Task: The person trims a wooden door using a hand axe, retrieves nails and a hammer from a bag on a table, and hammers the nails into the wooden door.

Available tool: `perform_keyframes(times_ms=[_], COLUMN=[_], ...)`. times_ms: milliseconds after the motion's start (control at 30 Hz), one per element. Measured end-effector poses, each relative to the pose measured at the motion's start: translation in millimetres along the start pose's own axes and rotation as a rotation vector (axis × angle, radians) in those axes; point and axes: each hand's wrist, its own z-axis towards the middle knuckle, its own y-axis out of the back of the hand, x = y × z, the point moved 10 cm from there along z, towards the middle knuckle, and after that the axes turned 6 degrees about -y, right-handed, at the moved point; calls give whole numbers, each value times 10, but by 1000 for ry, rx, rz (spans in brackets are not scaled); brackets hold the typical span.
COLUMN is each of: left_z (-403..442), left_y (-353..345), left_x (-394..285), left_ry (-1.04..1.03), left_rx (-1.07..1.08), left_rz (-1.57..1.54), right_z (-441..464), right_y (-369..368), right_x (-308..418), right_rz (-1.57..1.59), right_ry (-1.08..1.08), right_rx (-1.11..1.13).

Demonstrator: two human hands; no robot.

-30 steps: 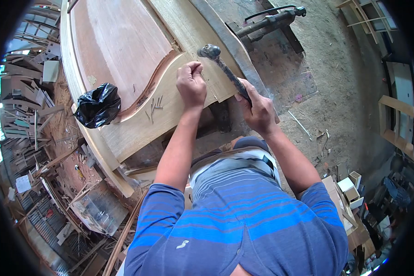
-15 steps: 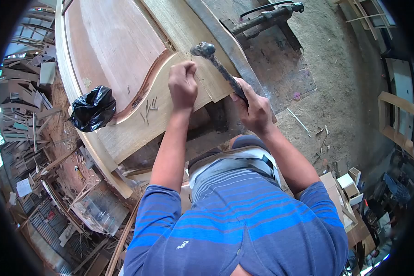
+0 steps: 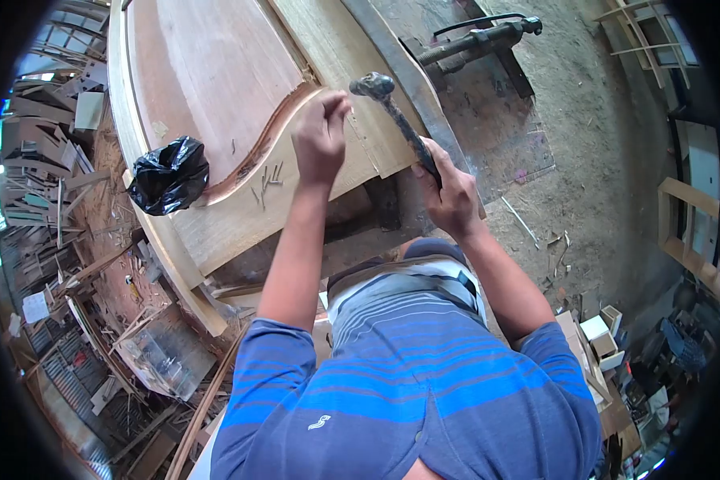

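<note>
My right hand (image 3: 454,192) is wrapped around the dark handle of a hammer (image 3: 406,126), whose head is raised over the wooden panel (image 3: 224,224). My left hand (image 3: 320,144) is closed in a pinch above the panel, left of the hammer head; whatever is between its fingertips is too small to make out. Several loose nails (image 3: 270,178) lie on the pale curved rail of the panel, left of my left wrist. Further left, a crumpled black plastic bag (image 3: 168,178) rests on the panel's edge.
A metal clamp-like bar (image 3: 480,44) lies beyond the panel's right side. Stacked wood pieces (image 3: 44,168) crowd the left, above a glass-sided box (image 3: 164,352). A wooden frame (image 3: 688,216) stands at the far right. A thin stick (image 3: 520,222) lies on the dusty floor.
The whole view has shifted slightly, carrying panel, bag and nails with it. My left fingertips are a little higher in view. The hammer stays raised in my right hand.
</note>
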Motion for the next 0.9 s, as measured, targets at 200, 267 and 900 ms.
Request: perform_keyframes(times_ms=[200, 267, 900], left_z=[-581, -548, -597], left_y=[-109, -146, -173], left_x=[149, 107, 121], left_ry=[143, 87, 106], left_rx=[70, 91, 130], left_rz=[-36, -58, -81], right_z=[-15, -31, -53], right_y=[-23, -49, -81], right_x=[-29, -35, -45], right_rz=[-25, -32, -79], right_ry=[-3, -5, -45], right_rx=[5, 21, 79])
